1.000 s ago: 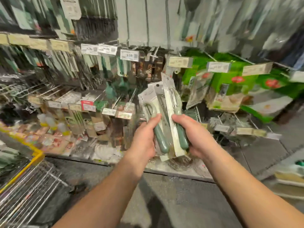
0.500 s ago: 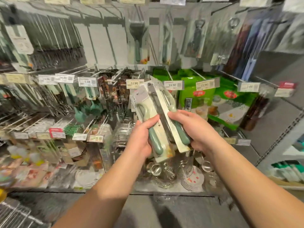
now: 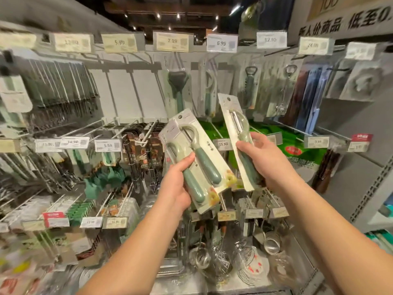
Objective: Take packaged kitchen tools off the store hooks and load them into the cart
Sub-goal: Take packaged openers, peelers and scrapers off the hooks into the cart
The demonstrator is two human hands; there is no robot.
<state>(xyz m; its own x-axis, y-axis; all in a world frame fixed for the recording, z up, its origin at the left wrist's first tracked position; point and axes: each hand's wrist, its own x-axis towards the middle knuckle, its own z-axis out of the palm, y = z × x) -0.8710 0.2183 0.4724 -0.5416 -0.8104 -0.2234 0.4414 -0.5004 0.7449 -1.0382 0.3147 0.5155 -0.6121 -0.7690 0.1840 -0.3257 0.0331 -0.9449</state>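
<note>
Display wall (image 3: 136, 88): a pegboard fixture is seen across the whole frame, with rows of hooks and price tags; much of the left side is blurred.
Hanging stock (image 3: 209, 90): further carded tools are seen still on the hooks at upper centre, just above the raised hands.
Cart: not in view; its position cannot be told.
Left hand (image 3: 176, 188): at centre frame, fingers and thumb are curled round the lower part of two overlapped peeler cards (image 3: 197, 158), which are tilted with their tops toward the upper left.
Right hand (image 3: 265, 158): at centre right, a single peeler card (image 3: 238, 137) is gripped about its middle and held nearly upright, just apart from the pair.
Task state: three packaged peelers are judged to be off the hooks and not yet loaded.
Risk, slip: the front card of the pair is held only by overlap under the thumb; it could slide out if the grip is loosened during the turn toward the cart.
Risk, snag: the card tops stand near the projecting hooks and price tags (image 3: 223, 143); a wide swing could catch a hang-hole or knock neighbouring stock down.
Risk, placement: with the cart out of sight, a blind release could let a card miss it or pass through its wire grid.
</note>
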